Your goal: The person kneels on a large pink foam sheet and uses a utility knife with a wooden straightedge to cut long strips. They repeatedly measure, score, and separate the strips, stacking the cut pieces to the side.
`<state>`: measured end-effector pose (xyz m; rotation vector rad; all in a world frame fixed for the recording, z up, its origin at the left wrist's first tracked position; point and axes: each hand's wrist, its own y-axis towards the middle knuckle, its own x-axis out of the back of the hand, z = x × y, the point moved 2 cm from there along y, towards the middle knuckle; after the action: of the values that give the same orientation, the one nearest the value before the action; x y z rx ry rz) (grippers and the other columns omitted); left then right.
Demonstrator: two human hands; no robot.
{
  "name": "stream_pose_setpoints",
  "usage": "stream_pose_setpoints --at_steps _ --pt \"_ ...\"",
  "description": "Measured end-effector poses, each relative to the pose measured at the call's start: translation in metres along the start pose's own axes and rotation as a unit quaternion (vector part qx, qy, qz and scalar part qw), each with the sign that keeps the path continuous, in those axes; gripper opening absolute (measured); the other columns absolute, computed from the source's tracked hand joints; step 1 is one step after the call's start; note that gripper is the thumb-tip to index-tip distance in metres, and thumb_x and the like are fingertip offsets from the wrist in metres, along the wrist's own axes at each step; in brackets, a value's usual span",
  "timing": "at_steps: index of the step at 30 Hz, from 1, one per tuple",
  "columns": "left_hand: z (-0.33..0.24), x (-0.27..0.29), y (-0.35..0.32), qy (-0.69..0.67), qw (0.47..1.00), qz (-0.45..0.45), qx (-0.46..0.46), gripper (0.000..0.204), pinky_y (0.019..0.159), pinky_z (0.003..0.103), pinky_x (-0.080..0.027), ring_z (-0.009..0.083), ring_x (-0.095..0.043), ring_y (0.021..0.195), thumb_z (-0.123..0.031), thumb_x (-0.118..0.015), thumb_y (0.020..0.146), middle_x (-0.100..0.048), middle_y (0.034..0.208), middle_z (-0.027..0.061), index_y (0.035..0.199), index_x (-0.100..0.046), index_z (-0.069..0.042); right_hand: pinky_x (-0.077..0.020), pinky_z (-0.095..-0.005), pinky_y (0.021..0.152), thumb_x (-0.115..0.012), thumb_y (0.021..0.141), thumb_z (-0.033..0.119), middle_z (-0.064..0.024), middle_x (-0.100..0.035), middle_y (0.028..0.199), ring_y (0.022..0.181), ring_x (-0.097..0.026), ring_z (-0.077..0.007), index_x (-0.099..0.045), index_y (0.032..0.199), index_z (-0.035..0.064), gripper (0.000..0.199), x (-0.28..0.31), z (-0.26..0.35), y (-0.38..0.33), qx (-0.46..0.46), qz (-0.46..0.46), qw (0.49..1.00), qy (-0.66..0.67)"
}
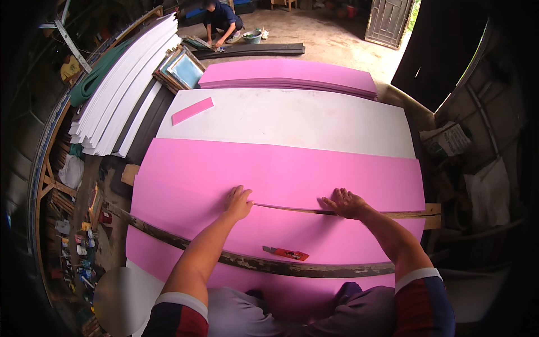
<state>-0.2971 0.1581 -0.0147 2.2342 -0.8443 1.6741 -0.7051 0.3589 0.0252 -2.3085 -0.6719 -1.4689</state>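
A large pink foam-like sheet [281,174] lies before me, with a narrow dark gap along its near edge. My left hand [240,204] rests on the pink surface at the left end of this gap, its fingers slightly bent and apart. Farther right, my right hand [345,204] lies on the same edge with its fingers spread. A second pink piece [320,233] is on the near side of the gap. On it sits a red utility knife [286,253], its blade end pointing left. Neither hand touches the knife.
A dark, worn wooden batten [241,261] crosses near my knees. Beyond lie a white sheet [303,118] with a pink strip [192,110], and a pink stack [286,76]. White sheets [129,78] lean at left. Another person [223,22] crouches near a bucket [252,37].
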Motion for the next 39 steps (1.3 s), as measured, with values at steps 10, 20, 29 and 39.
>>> stream_pose_setpoints --at_steps 10,20,29,39 --pt "-0.023 0.066 0.014 0.135 0.986 -0.094 -0.017 0.062 0.116 0.054 -0.040 0.0302 -0.053 0.136 -0.025 -0.084 0.084 -0.060 0.146 0.0076 0.141 -0.062 -0.018 -0.0612 -0.0338 0.062 -0.071 0.088 0.009 -0.0182 -0.069 0.102 0.084 -0.074 -0.0266 -0.052 0.146 -0.0035 0.062 0.068 -0.071 0.000 -0.007 -0.230 0.972 0.050" --pt "-0.152 0.277 0.082 0.045 0.946 -0.264 -0.185 0.054 0.093 0.043 -0.055 0.0271 -0.068 0.109 -0.008 -0.082 0.076 -0.074 0.123 0.0045 0.128 -0.071 -0.014 -0.0616 -0.0408 0.085 -0.066 0.082 0.003 -0.0174 -0.071 0.118 0.105 -0.073 -0.0322 -0.054 0.146 0.0059 0.066 0.202 -0.183 -0.054 -0.172 -0.167 0.956 0.171" --pt "-0.331 0.425 0.038 0.031 0.968 -0.144 -0.205 0.052 0.084 0.037 -0.057 0.0199 -0.066 0.097 -0.015 -0.088 0.070 -0.071 0.102 -0.0029 0.120 -0.076 -0.017 -0.0503 -0.0499 0.101 -0.069 0.089 0.016 -0.0200 -0.068 0.129 0.118 -0.067 -0.0393 -0.058 0.141 0.0037 0.055 0.353 -0.228 -0.149 -0.392 -0.063 0.890 0.223" --pt "-0.415 0.500 0.004 -0.005 0.984 0.006 -0.180 0.044 0.090 0.042 -0.055 0.0245 -0.067 0.100 -0.018 -0.084 0.074 -0.074 0.107 -0.0005 0.117 -0.076 -0.018 -0.0530 -0.0482 0.098 -0.078 0.088 0.028 -0.0097 -0.068 0.131 0.115 -0.069 -0.0294 -0.056 0.145 0.0212 0.061 0.487 -0.312 -0.082 -0.318 0.075 0.858 0.397"
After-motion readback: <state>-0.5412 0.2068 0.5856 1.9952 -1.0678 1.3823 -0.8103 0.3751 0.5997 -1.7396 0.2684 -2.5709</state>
